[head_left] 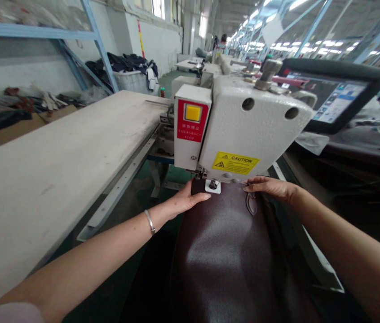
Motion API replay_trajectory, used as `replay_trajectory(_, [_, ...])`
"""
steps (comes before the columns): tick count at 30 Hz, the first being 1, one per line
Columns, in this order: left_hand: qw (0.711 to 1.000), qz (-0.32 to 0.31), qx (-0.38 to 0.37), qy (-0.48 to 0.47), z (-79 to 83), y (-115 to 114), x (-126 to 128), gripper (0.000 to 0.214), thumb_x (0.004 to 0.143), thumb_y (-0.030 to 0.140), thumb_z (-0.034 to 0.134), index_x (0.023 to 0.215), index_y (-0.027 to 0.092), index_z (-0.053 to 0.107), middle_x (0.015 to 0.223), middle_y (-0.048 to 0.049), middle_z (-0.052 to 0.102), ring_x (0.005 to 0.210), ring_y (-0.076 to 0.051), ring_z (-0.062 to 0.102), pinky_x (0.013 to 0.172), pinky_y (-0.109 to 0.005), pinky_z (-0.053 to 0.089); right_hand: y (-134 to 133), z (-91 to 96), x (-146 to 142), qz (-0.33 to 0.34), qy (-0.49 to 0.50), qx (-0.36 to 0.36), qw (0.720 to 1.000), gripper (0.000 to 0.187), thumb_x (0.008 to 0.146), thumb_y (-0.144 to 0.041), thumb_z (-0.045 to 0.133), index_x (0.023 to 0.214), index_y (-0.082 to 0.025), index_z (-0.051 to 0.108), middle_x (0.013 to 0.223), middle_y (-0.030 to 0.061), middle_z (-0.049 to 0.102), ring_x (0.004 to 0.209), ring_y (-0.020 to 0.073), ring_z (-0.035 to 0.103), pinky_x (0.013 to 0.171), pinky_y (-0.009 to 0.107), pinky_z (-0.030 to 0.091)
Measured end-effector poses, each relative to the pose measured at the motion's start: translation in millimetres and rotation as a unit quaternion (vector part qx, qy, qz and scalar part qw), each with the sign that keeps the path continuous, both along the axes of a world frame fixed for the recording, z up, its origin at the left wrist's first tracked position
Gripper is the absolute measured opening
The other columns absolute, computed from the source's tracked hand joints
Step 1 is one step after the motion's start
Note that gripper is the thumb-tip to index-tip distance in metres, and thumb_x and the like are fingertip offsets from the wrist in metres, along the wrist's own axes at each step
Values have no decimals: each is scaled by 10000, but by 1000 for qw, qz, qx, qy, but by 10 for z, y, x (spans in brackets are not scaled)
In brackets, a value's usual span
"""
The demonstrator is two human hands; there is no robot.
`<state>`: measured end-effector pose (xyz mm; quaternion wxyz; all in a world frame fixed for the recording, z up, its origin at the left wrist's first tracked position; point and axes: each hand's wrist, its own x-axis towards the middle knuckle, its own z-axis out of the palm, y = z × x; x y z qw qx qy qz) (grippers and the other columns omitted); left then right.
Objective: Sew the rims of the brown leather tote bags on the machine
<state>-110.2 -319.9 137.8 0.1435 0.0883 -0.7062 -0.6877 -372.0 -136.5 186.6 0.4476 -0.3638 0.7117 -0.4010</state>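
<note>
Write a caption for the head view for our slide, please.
Left hand and right hand rest on dark leather at a sewing machine's presser foot.

The left arm wears a silver bangle and pale pink sleeve.

Glossy dark burgundy leather piece, domed upward, small oval loop near its far right edge

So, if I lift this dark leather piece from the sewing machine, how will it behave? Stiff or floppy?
The dark leather piece is probably floppy, since it bends in a soft curve. Its glossy surface may slide a little under the left hand and right hand. It looks fairly thick, so it may feel moderately heavy.
</note>
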Motion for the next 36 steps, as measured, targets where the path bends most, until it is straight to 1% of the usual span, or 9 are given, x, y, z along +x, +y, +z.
replay_trajectory(5, [998,15,34,-42,-11,79,120,873,757,505,766,1454,158,373,1466,-176,475,1365,-343,427,1156,-495,315,-19,25,198,-9,-11,9,1000,408,619,-466,885,907,-222,728,821,45,747,865,261,698,838,386,553])
replay_trajectory(8, [998,-11,51,-23,-3,141,178,809,762,499,762,1424,177,428,1434,-154,517,1339,-353,454,1138,-505,337,11,39,347,-22,-32,10,999,451,603,-497,886,888,-192,714,783,49,733,795,245,697,776,366,557])
replay_trajectory(14, [997,-4,75,-35,31,258,261,785,748,479,759,1396,166,446,1389,-145,560,1279,-328,516,1085,-459,402,129,118,457,-58,-33,19,998,432,611,-541,866,709,-186,640,642,-10,644,564,135,570,571,275,461])
replay_trajectory(19, [989,5,126,-76,-95,411,447,690,735,497,772,1288,154,542,1243,-139,660,1094,-307,639,923,-407,504,328,323,525,0,-4,-19,1000,360,719,-533,759,828,-191,720,903,53,729,839,220,654,789,325,504])
replay_trajectory(21, [985,11,148,-88,-185,468,547,614,774,514,746,1238,147,586,1190,-131,690,1011,-282,673,871,-379,522,391,368,566,12,-16,-25,999,342,744,-500,731,875,-184,722,936,54,730,871,224,658,813,327,499])
replay_trajectory(25, [985,28,143,-95,-306,523,702,549,818,559,707,1158,134,643,1122,-118,719,938,-254,687,819,-343,529,406,312,599,-9,-19,-26,999,308,702,-437,772,860,-183,699,817,20,703,730,176,628,714,293,482])
replay_trajectory(30, [989,39,112,-93,-274,550,784,545,803,576,714,1087,114,669,1073,-121,726,941,-268,682,816,-349,523,338,181,572,-35,-11,-20,999,319,625,-417,813,773,-179,660,721,-17,664,653,140,579,658,270,454])
replay_trajectory(34, [990,2,106,-93,-262,662,921,550,805,569,715,1082,95,680,1074,-132,725,994,-292,673,868,-369,508,389,187,642,10,-19,26,999,375,615,-415,847,826,-178,646,698,-23,659,608,132,579,609,267,454])
replay_trajectory(36, [990,-3,106,-89,-282,749,1040,540,820,562,703,1088,93,682,1086,-133,723,1029,-302,663,896,-378,498,439,214,736,37,-14,26,999,403,617,-427,863,825,-173,629,696,-24,655,599,124,581,604,262,458])
